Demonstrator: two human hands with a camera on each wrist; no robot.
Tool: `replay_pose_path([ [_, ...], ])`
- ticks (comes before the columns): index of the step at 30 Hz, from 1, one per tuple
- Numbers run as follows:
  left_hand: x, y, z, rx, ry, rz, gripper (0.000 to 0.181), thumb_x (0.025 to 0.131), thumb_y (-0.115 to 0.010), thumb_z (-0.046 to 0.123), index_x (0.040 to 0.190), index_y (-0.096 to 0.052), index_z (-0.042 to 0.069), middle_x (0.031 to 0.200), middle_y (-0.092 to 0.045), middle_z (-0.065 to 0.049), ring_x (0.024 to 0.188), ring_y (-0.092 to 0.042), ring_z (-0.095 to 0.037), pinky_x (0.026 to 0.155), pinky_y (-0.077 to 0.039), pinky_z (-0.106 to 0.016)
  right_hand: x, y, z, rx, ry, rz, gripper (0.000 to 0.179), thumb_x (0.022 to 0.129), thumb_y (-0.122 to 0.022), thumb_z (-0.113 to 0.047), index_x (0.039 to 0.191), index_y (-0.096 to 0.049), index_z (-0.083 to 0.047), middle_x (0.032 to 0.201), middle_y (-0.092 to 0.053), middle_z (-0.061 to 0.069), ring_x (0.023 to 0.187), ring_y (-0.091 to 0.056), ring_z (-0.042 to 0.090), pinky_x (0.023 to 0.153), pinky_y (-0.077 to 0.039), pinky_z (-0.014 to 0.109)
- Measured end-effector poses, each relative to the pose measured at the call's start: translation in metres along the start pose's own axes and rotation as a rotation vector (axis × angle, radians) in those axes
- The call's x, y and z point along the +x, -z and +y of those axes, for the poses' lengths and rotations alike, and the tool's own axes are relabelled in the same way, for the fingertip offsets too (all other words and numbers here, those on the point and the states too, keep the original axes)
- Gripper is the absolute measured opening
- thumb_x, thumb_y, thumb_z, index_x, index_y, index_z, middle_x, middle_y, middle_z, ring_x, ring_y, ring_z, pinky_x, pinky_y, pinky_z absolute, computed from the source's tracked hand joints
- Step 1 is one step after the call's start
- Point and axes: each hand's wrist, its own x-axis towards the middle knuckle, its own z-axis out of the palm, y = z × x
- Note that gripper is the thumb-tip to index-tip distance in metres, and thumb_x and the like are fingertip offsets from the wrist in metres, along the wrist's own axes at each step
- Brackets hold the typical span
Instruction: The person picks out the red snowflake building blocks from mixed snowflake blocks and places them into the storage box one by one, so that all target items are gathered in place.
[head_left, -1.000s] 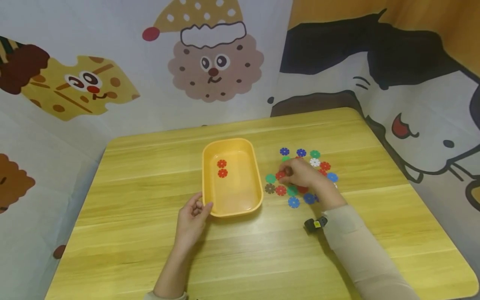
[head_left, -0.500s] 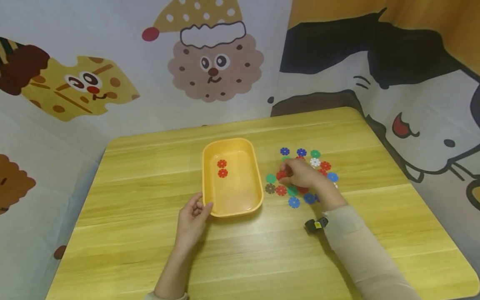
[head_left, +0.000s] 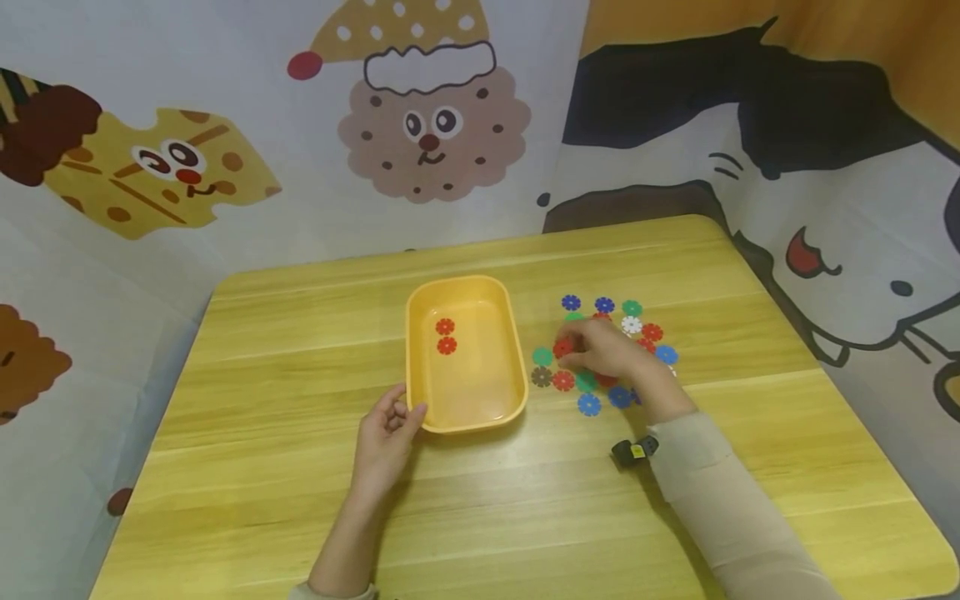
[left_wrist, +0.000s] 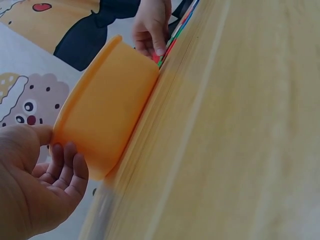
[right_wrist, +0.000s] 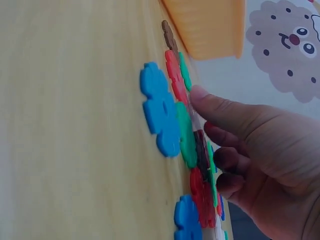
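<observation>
My left hand (head_left: 386, 442) holds the near-left corner of a yellow plastic tray (head_left: 517, 367), thumb at the rim and fingers bent against the outer wall, as the left wrist view shows. Two red notched interlocking discs (head_left: 446, 345) lie inside it. To the tray's right, my right hand (head_left: 603, 346) is low over a spread of flat notched discs. Its thumb and index finger are at either side of a red disc (head_left: 562, 348) and appear to pinch it. A blue disc (right_wrist: 160, 110) lies nearest the right wrist camera. Some discs are hidden beneath the hand.
Green, blue, white, brown and other red discs lie around the right hand, among them a white disc (head_left: 632, 324) and a brown disc (head_left: 542, 377). A black device (head_left: 635, 451) sits at the right wrist. The wooden table (head_left: 285, 375) meets a cartoon-printed cloth (head_left: 300, 208).
My right thumb and fingers have shifted slightly around the red disc, and the gap between them looks a little wider. My left hand and the tray stay in place.
</observation>
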Motion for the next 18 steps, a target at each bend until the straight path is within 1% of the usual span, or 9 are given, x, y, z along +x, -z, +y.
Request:
replay_pose_path([
  [3,0.0,0.0,0.0,-0.003,0.008,0.0,0.043,0.099,-0.069,0.015,0.138,-0.057,0.002,0.089,-0.06,-0.01,0.076,-0.058,-0.018,0.064,-0.054,-0.022,0.002,-0.001,-0.003,0.027,-0.013,0.045,0.022,0.09,-0.079,-0.022,0.107,-0.069,-0.012,0.077,-0.063,0.002,0.067,-0.059,0.02,0.059,-0.054,0.034],
  [6,0.0,0.0,-0.002,-0.006,0.01,0.0,0.043,0.098,-0.069,0.015,0.138,-0.057,0.002,0.089,-0.059,-0.01,0.074,-0.057,-0.017,0.063,-0.053,-0.021,0.005,-0.001,-0.008,0.041,-0.008,0.103,0.029,0.091,-0.078,-0.026,0.113,-0.068,-0.011,0.077,-0.062,0.004,0.064,-0.056,0.02,0.055,-0.053,0.034],
  [9,0.001,0.0,-0.003,-0.008,0.004,0.004,0.043,0.098,-0.069,0.015,0.137,-0.058,0.001,0.088,-0.059,-0.01,0.074,-0.057,-0.016,0.063,-0.053,-0.021,0.007,-0.001,-0.014,0.047,0.014,0.166,0.038,0.09,-0.079,-0.028,0.12,-0.067,-0.009,0.084,-0.063,0.005,0.064,-0.056,0.02,0.056,-0.052,0.034],
  [13,0.001,0.0,-0.003,-0.009,-0.007,0.009,0.043,0.097,-0.07,0.014,0.136,-0.059,0.001,0.087,-0.06,-0.01,0.074,-0.058,-0.014,0.065,-0.054,-0.021,0.011,-0.002,-0.023,0.054,0.057,0.241,0.044,0.086,-0.083,-0.026,0.122,-0.067,-0.005,0.091,-0.066,0.005,0.066,-0.056,0.02,0.059,-0.051,0.034],
  [18,0.002,0.0,-0.005,-0.016,-0.011,0.01,0.041,0.097,-0.071,0.012,0.135,-0.06,0.001,0.086,-0.06,-0.011,0.072,-0.057,-0.014,0.063,-0.054,-0.021,0.016,-0.005,-0.034,0.078,0.093,0.277,0.044,0.086,-0.083,-0.024,0.122,-0.068,-0.004,0.091,-0.064,0.006,0.069,-0.053,0.019,0.06,-0.048,0.031],
])
